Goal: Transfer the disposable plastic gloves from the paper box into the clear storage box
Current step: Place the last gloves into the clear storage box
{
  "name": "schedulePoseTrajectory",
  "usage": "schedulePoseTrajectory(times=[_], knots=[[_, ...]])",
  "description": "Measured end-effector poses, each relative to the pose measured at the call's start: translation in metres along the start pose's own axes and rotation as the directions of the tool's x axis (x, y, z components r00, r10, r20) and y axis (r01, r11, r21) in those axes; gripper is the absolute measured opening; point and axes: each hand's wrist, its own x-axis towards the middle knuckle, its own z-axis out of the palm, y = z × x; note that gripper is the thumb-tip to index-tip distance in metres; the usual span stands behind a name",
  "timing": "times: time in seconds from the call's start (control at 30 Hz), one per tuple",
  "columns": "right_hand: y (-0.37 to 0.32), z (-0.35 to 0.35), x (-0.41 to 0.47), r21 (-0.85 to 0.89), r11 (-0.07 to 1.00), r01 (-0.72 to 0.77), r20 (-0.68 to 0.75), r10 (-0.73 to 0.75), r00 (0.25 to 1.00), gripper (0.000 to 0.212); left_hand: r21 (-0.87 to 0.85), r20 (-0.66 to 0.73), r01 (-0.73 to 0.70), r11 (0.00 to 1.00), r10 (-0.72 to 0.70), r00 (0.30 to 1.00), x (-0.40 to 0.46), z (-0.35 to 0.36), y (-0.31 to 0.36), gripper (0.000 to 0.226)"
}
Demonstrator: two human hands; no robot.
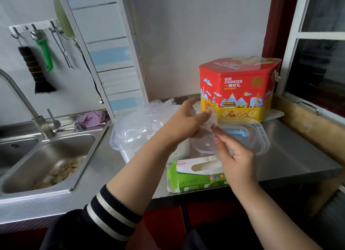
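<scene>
**Thin gloves, awkward to hold**

Both hands work one filmy glove point(211, 122) above the bench point(291, 152): the left hand point(188, 120) pinches its upper edge, the right hand point(233, 154) pinches it lower down. Most gloves point(141, 122) already heap in the clear box point(119, 147). They look weightless, limp and slippery, so bunching a handful should work better than fingertips. The paper box point(196, 175) lies nearest, looking almost empty. The lid point(248, 137) and cookie tin point(237, 89) crowd the right side.
</scene>
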Motion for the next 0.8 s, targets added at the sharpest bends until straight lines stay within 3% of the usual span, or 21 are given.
schedulePoseTrajectory(times=[0.07,0.17,0.33,0.53,0.7,0.8], knots=[[0.001,0.008,0.000,-0.089,0.984,0.154,0.012,-0.153,0.988,0.028,0.059,-0.061,-0.101,0.993,0.105,0.993,-0.001,-0.005,0.000,0.061],[-0.004,0.022,0.005,-0.166,0.949,0.270,0.033,-0.268,0.963,0.029,-0.063,-0.110,-0.225,0.972,0.217,0.970,-0.005,-0.021,-0.002,0.064],[-0.022,0.049,0.025,-0.236,0.883,0.407,0.190,-0.368,0.910,0.035,-0.053,-0.407,-0.324,0.945,0.276,0.871,-0.009,-0.076,-0.004,0.050],[-0.022,0.087,0.060,-0.340,0.852,0.398,0.388,-0.258,0.885,0.042,0.053,-0.663,-0.172,0.984,0.163,0.730,0.012,-0.139,-0.032,0.045],[-0.014,0.104,0.078,-0.453,0.834,0.313,0.519,-0.039,0.854,0.055,0.089,-0.699,0.043,0.995,0.032,0.715,0.026,-0.154,-0.063,0.052],[-0.012,0.106,0.084,-0.511,0.816,0.272,0.567,0.081,0.820,0.050,0.193,-0.702,0.175,0.965,0.011,0.712,0.027,-0.160,-0.080,0.051]])
